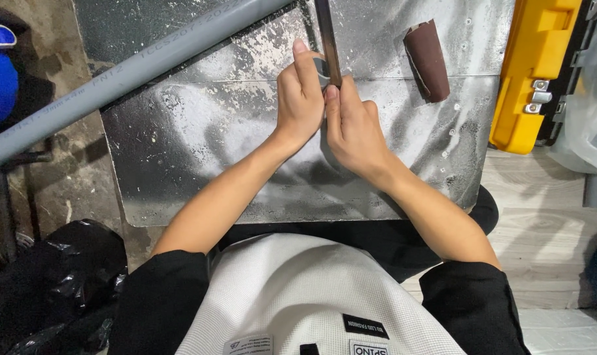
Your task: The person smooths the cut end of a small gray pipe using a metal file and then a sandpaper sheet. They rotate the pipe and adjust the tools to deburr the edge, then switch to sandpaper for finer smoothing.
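Near the upper middle of the frame, both hands meet over a dusty grey metal sheet (200, 158) that lies on the floor. The left hand (300, 98) comes in from the lower left on a bare forearm, wrist straight, its index finger stretched upward along a narrow dark metal strip (327, 36) while the other fingers curl around a small grey piece (321, 68) pressed against that strip. The right hand (352, 125) rises from the lower right, knuckles up, its fingers closed and its thumb tip resting on the strip's lower end just beside the left hand, so the two hands touch. The strip runs from the hands straight up out of the top edge. To the right of the hands, well apart, a curled piece of brown sandpaper (428, 59) lies on the sheet. A long grey plastic pipe (114, 79) crosses the upper left diagonally, and a yellow tool case (531, 72) stands at the right edge.
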